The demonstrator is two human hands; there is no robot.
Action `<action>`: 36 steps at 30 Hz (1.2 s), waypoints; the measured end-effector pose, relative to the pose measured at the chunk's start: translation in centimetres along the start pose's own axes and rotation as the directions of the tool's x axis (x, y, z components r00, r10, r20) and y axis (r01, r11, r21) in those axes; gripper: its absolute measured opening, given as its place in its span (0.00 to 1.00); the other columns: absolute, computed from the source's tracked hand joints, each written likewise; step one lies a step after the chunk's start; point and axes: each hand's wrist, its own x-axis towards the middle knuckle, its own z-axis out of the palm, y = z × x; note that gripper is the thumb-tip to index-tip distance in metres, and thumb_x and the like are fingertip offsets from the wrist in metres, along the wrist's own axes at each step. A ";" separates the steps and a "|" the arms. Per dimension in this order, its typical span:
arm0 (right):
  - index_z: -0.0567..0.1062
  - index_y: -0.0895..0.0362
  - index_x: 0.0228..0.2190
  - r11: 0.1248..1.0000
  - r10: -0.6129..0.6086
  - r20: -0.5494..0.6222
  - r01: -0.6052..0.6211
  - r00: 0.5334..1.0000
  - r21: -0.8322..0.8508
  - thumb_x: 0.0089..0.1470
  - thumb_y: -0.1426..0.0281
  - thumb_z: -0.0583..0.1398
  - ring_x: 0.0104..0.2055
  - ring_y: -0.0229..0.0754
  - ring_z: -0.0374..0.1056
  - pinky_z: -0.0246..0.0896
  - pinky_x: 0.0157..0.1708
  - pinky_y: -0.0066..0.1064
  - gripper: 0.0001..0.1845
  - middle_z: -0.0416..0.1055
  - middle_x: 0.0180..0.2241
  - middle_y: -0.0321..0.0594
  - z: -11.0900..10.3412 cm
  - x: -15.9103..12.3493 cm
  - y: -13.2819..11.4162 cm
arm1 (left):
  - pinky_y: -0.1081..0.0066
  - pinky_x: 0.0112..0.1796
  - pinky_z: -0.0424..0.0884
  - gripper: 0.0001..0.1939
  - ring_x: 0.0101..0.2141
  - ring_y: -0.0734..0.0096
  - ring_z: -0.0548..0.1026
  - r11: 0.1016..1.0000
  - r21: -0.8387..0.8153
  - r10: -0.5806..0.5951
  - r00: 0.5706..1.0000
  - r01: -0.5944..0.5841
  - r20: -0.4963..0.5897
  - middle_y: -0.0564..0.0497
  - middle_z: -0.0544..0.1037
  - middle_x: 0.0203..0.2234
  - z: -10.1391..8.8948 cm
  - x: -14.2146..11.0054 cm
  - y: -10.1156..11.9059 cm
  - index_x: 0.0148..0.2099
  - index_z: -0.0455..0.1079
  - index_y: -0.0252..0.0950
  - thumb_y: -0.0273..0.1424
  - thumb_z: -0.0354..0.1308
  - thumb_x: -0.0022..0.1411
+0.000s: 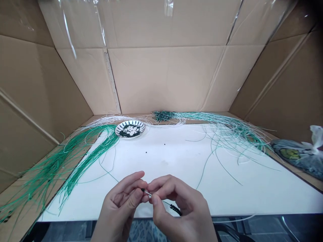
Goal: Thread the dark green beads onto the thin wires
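My left hand [121, 201] pinches a tiny black bead [143, 190] between thumb and fingertips, above the front edge of the white board. Close against it, my right hand [183, 205] is closed on a thin pale strand [148, 193] whose end points at the bead. Whether the strand passes through the bead cannot be made out. Below the right fingers, a short row of black beads [175, 209] shows on the strand, partly covered by the palm. At the back stands a striped white plate [130, 137] holding many loose black beads.
Green strands [85, 158] spread along the left side of the white board [166, 168]. More green and white strands [227, 126] lie at the back right. Two loose beads [146, 152] rest mid-board. A clear plastic bag [300, 156] sits far right; cardboard walls [166, 77] enclose the board.
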 end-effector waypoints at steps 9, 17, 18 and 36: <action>0.72 0.54 0.18 0.999 -0.043 0.025 0.043 0.999 -0.010 0.43 0.77 0.60 0.31 0.38 0.77 0.73 0.32 0.24 0.08 0.79 0.27 0.34 -0.1 0.0 0.4 | 0.88 0.25 0.73 0.20 0.20 0.80 0.78 0.997 0.051 0.052 0.999 -0.053 0.012 0.55 0.84 0.20 0.0 -0.1 0.1 0.29 0.84 0.40 0.35 0.82 0.28; 0.73 0.54 0.18 1.000 0.003 0.076 -0.003 0.997 0.004 0.42 0.77 0.59 0.27 0.37 0.76 0.73 0.31 0.25 0.07 0.80 0.27 0.35 -0.4 0.1 0.4 | 0.87 0.27 0.74 0.18 0.21 0.79 0.78 0.977 0.174 0.121 0.992 -0.124 0.029 0.56 0.84 0.20 -0.3 -0.1 0.0 0.29 0.84 0.43 0.40 0.80 0.31; 0.73 0.54 0.18 1.000 0.015 0.089 -0.015 0.996 0.009 0.42 0.77 0.59 0.28 0.37 0.76 0.73 0.31 0.25 0.07 0.80 0.28 0.35 -0.5 0.2 0.4 | 0.88 0.27 0.74 0.18 0.21 0.79 0.78 0.971 0.193 0.137 0.990 -0.141 0.035 0.56 0.84 0.20 -0.4 -0.1 -0.1 0.29 0.84 0.43 0.41 0.80 0.32; 0.73 0.55 0.19 0.989 0.144 0.125 -0.147 0.982 0.010 0.42 0.74 0.60 0.34 0.43 0.78 0.72 0.32 0.28 0.05 0.80 0.29 0.39 -0.9 0.4 0.1 | 0.78 0.31 0.80 0.08 0.25 0.67 0.83 0.830 0.402 0.317 0.921 -0.386 0.228 0.52 0.87 0.25 -3.0 1.1 -0.5 0.34 0.85 0.47 0.39 0.74 0.49</action>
